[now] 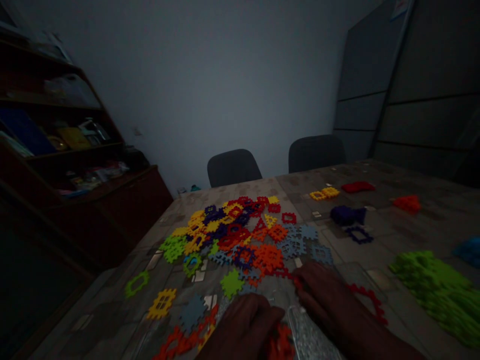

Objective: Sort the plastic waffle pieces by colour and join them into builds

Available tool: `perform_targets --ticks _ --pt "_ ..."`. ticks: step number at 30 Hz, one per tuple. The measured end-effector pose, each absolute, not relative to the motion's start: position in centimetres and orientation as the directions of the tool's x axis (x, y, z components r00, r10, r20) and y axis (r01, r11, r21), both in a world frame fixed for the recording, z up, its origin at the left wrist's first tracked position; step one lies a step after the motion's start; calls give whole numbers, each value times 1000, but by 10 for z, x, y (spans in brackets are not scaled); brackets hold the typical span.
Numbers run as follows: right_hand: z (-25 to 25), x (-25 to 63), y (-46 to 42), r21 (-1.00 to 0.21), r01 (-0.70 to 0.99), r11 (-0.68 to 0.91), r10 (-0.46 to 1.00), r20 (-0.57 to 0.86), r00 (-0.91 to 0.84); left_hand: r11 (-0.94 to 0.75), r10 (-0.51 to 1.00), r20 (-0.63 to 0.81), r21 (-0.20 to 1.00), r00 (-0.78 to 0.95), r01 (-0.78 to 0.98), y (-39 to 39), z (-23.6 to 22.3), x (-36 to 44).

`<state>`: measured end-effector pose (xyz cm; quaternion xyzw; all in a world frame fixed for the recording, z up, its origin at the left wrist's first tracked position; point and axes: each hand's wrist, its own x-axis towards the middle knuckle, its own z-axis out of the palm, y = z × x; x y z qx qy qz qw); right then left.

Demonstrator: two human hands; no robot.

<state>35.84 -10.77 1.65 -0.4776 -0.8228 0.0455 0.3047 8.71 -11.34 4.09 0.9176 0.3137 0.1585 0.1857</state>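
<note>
A: What is held?

B: The left hand [245, 325] seems closed on red pieces [281, 345]; the right hand [326, 300] lies flat beside them, though dimness hides the grip.

A: Sorted?

B: Partly: a green pile [435, 285] is stacked right, and the mixed heap [240, 230] beyond remains unsorted.

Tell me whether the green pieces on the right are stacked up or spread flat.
Heaped together: the green pieces form one dense mound on the table, unlike the mixed pile, which lies loosely scattered.
</note>
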Motion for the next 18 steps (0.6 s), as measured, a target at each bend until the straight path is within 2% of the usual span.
perform_targets --ticks 2,5,11,13,15,18 --pt "22 365 -106 -491 740 460 865 435 -249 -748 619 152 414 770 519 -105 43 98" --pt "31 374 -103 -655 691 306 946 292 -143 -740 641 122 361 758 567 -93 44 122" --pt "54 385 -101 -797 595 104 993 113 -23 -695 685 67 357 725 624 -87 57 156" --pt "58 385 -102 -833 550 59 998 63 -11 -717 672 134 362 728 595 -87 60 148" --pt "57 383 -102 -881 474 11 1000 5 -13 -762 639 267 347 722 546 -88 59 129" --pt "48 374 -105 -950 307 -60 996 -78 -45 -825 562 473 262 678 501 -95 47 94"
